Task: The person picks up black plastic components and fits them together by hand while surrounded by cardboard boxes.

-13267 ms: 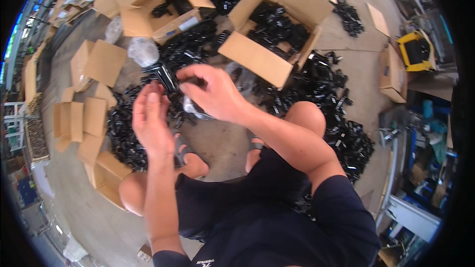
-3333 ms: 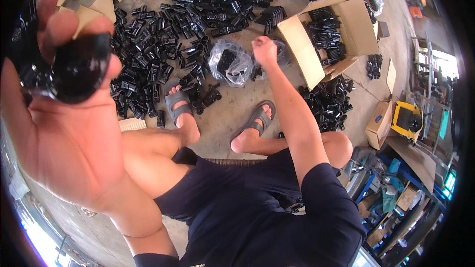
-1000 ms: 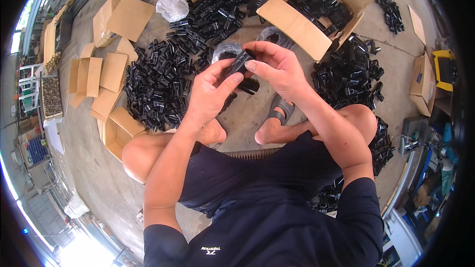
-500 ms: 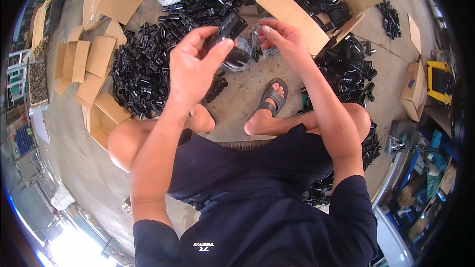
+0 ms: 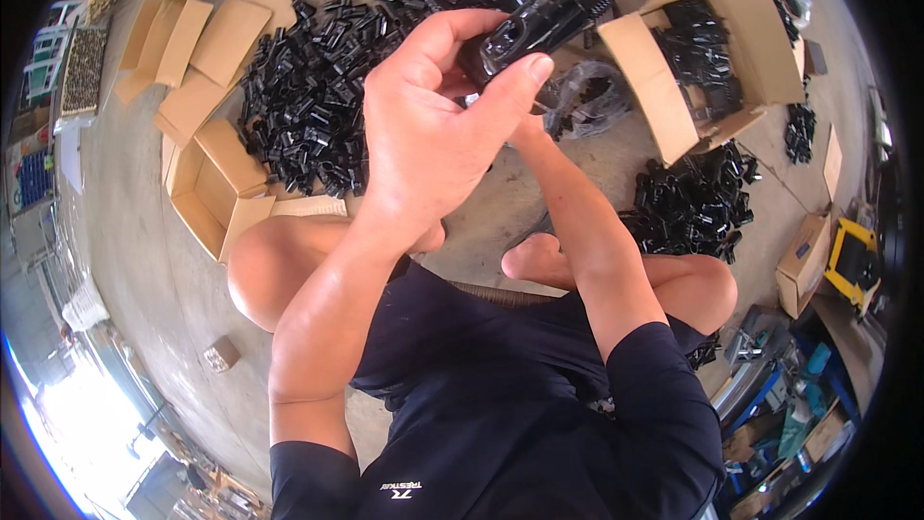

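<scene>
My left hand (image 5: 438, 120) is closed on a glossy black tubular part (image 5: 531, 27), with the thumb below and fingers above. The part is raised and tilted, its far end up to the right; a rounded cut-out shows near the palm. My right hand (image 5: 526, 129) sits just behind my left thumb, mostly covered by it, so its fingers cannot be made out. Beside them on the floor lies a clear plastic bag (image 5: 592, 96) with black parts in it. A large heap of similar black parts (image 5: 313, 101) spreads to the left.
An open cardboard box (image 5: 654, 101) with black parts stands at the right, with another heap (image 5: 693, 197) by it. Opened empty cartons (image 5: 207, 188) lie at left. A yellow-framed object (image 5: 852, 265) stands at far right. My bent knees flank the near side.
My left hand has moved right and closer with the black part. My right hand, open-fingered near the bag before, now lies behind the left. The view has shifted.
</scene>
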### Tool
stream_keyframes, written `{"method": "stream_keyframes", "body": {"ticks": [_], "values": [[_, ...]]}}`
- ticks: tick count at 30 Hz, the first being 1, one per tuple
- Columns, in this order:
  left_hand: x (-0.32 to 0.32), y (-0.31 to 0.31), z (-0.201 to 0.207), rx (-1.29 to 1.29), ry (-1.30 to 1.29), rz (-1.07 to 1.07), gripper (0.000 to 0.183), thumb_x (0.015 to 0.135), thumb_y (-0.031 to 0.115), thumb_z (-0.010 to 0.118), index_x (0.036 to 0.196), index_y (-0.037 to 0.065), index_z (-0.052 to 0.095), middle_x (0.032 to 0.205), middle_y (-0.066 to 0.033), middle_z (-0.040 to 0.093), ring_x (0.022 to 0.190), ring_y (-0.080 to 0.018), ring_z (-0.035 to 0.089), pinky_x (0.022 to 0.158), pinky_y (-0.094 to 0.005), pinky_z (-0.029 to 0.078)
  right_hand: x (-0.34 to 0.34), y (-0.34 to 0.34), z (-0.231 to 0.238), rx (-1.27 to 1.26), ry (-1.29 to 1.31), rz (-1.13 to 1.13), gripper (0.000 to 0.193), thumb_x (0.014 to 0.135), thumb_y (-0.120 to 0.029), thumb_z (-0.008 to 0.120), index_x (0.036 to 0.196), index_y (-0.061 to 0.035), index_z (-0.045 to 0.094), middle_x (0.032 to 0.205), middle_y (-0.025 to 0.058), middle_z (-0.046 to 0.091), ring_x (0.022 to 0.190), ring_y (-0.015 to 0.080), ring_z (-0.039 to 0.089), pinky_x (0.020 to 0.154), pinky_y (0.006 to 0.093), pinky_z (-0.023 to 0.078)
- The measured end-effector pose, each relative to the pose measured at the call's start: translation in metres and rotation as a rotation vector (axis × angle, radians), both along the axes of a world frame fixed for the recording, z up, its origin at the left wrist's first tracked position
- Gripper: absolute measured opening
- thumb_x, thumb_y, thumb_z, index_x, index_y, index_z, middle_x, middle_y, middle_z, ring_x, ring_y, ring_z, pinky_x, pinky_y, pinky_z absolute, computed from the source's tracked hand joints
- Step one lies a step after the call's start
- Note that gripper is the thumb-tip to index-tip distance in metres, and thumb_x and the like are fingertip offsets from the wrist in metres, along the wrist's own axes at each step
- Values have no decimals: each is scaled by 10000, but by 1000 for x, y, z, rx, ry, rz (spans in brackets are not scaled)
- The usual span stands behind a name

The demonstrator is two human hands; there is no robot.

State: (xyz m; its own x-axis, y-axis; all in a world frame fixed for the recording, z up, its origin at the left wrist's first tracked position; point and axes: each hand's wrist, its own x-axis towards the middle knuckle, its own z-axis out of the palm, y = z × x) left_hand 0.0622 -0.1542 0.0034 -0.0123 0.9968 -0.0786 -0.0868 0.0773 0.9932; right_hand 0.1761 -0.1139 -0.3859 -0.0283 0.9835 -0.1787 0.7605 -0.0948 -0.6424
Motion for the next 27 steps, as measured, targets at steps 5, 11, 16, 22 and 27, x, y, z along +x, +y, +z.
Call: {"method": "stream_keyframes", "body": {"ticks": [5,11,16,22,27], "values": [[-21,4,-15,45,99,50,346,911,37,763,1211,-71,626,1004,-64,729,875,-65,666,770,-213,550,-15,12,-8,-79,-1,50,297,838,-200,701,1094,-49,692,1122,217,703,1056,399,683,931,463,550],[-9,8,-42,73,168,64,322,844,96,812,1108,-25,671,879,-55,715,755,-77,658,693,-246,549,-18,4,-24,-84,-154,165,293,830,-205,717,1068,-35,708,1073,209,722,1022,401,693,895,453,559],[-8,8,-44,57,344,-15,338,835,127,828,1120,3,696,861,-30,715,762,-50,638,689,-240,543,6,6,-7,-61,-246,300,291,823,-208,731,1047,-24,722,1032,204,737,993,402,701,865,445,566],[-17,-9,-57,334,627,17,344,808,142,834,1106,37,700,908,-111,747,756,-177,720,679,-306,566,73,5,104,112,372,59,261,870,-147,716,1080,8,736,928,186,755,822,302,735,749,372,572],[-16,-19,-68,552,820,-57,371,760,143,852,1087,51,703,926,-136,742,773,-294,726,682,-353,577,118,-12,301,-28,376,-135,203,955,-25,659,1145,0,728,956,40,717,804,96,636,738,272,528]]}}
